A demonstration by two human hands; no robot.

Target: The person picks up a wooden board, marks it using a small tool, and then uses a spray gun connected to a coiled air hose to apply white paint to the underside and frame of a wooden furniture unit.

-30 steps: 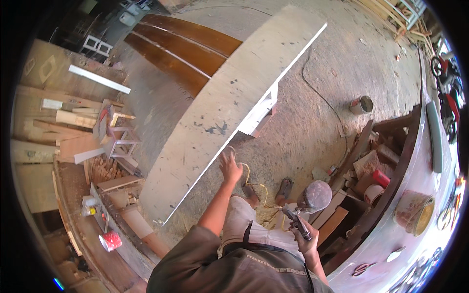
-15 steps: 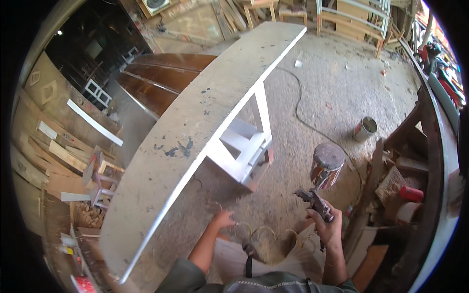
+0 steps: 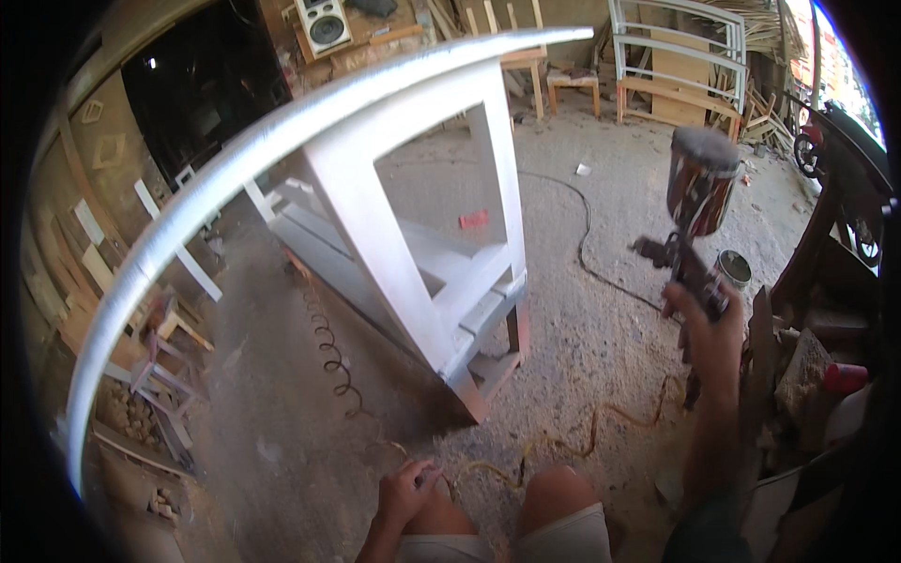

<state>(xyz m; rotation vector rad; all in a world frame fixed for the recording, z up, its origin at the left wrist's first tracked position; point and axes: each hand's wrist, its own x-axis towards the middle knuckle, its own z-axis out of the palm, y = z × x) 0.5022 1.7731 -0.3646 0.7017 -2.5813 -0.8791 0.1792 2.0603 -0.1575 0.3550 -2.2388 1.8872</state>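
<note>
My right hand is closed round the grip of a paint spray gun, held up at the right. Its paint-streaked cup sits on top, and the nozzle points left toward the table. Low in the middle, beside my knee, my left hand is closed on a coiled air hose. The hose stretches in loose loops toward the gun. In front of me stands a white-painted table; its long curved top edge arches across the view, and its slanted leg frame rests on a low stand.
A thin dark cable winds over the dusty floor. An open can stands behind my right hand. Wood scraps and a red container lie at the right. Small stools stand left, pale frames and a speaker at the back.
My view has dropped lower, from above the tabletop to level with its edge and legs. The spray gun has risen to the right, and my left hand is now beside my knee.
</note>
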